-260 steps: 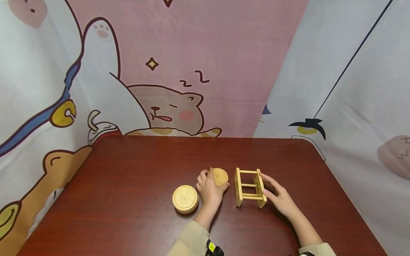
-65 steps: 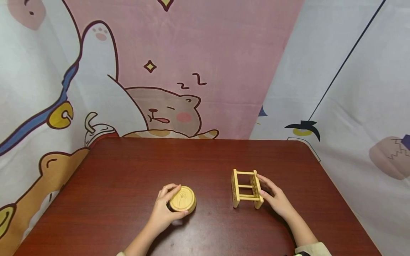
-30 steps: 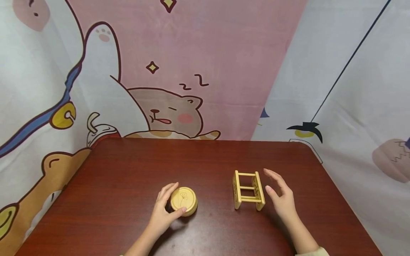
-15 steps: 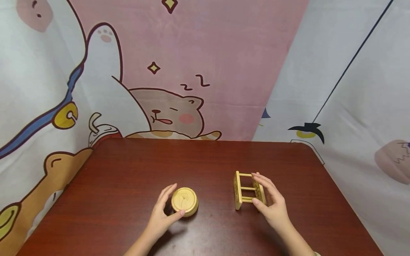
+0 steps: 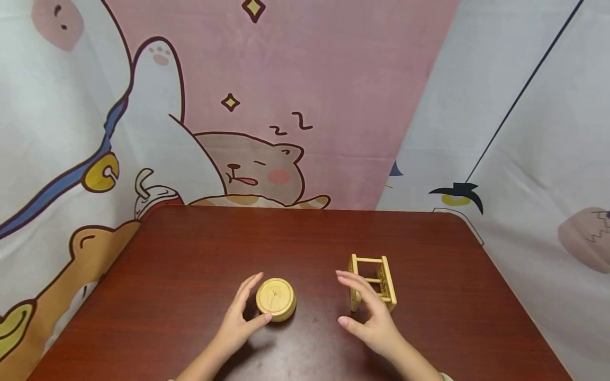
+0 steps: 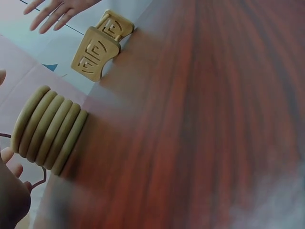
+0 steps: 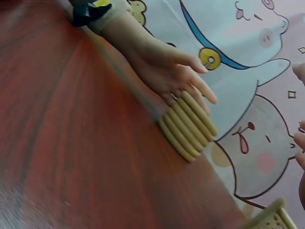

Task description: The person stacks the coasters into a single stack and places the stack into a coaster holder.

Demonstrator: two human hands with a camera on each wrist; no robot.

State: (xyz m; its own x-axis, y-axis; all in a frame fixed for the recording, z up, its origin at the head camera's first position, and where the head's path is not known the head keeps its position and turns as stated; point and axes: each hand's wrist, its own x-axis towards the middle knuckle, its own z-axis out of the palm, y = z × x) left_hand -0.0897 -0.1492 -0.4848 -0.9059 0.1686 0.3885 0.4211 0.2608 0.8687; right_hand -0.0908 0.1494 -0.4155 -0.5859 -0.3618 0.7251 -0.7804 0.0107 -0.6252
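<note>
Nearest, at the near edge, a pale sleeve (image 5: pixel 447 377) ends on the right forearm. On the near left, the left hand (image 5: pixel 233 324) reaches in with its thumb and fingers spread apart, curving loosely along the left side of a stack of round wooden coasters (image 5: pixel 276 299); whether the thumb tip touches the stack's near rim I cannot tell. The stack stands upright on the table (image 5: pixel 214 248), its top coaster engraved with a ginkgo leaf. To the right, the right hand (image 5: pixel 376 325) hangs above the table, fingers extended leftward and thumb well apart from them. From the head view it hides the near left part of a wooden coaster rack (image 5: pixel 389 286); the left wrist view shows it clear above the rack. The rack stands right of the stack, well apart from it, two cut-out side panels joined by rods. Beyond the table's far edge hangs a printed cloth backdrop (image 5: pixel 343 79) with a sleeping cartoon bear (image 5: pixel 267 159).
</note>
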